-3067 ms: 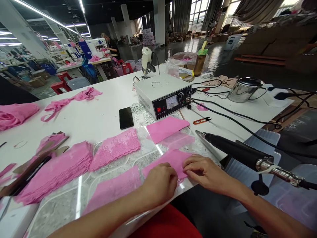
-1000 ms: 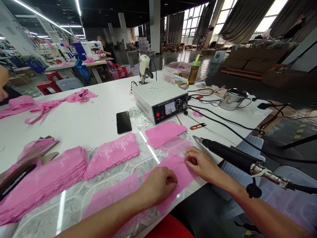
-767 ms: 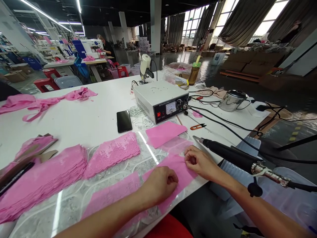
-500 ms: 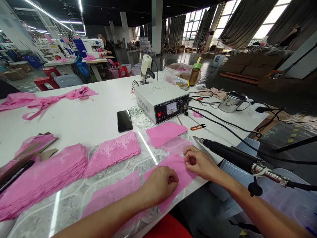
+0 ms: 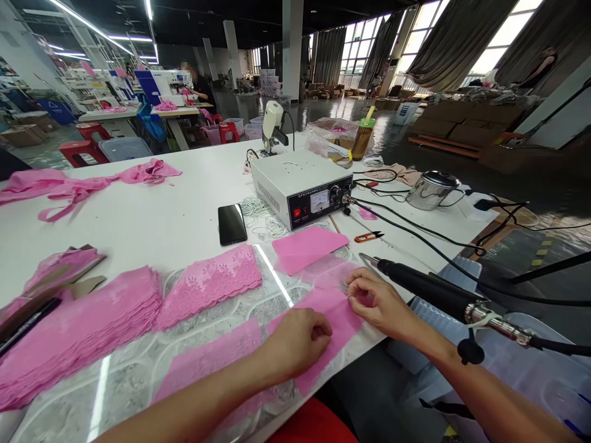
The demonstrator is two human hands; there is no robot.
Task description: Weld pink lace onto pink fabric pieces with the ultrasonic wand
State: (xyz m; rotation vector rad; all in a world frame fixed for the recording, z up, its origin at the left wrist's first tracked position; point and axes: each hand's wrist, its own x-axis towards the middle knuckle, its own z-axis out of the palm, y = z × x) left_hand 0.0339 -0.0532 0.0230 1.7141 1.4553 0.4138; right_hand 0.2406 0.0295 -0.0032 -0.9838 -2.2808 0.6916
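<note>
A smooth pink fabric piece (image 5: 339, 335) lies near the table's front edge, under both hands. My left hand (image 5: 298, 341) rests on it, fingers curled in and their tips hidden from view. At the fabric's upper right edge, my right hand (image 5: 376, 301) pinches it between thumb and fingers, and a crease runs from there. Just beyond lies a sheer pink piece (image 5: 325, 271), partly under another pink panel (image 5: 307, 249). A pink lace piece (image 5: 212, 357) is left of my left hand, partly behind my forearm. Above my right hand, a black pen-like tool (image 5: 425, 286) points left.
A white control box (image 5: 300, 178) stands behind the fabric, near a phone (image 5: 232, 224) and orange thread snips (image 5: 368, 236). Stacked pink lace pieces (image 5: 92, 320) lie left. Cables (image 5: 425, 231) cross the right side beside a glass pot (image 5: 434, 192). Plastic bins (image 5: 517, 375) stand below.
My right hand has shifted slightly right, and a crease now shows in the fabric by its fingertips. My left hand has hardly moved.
</note>
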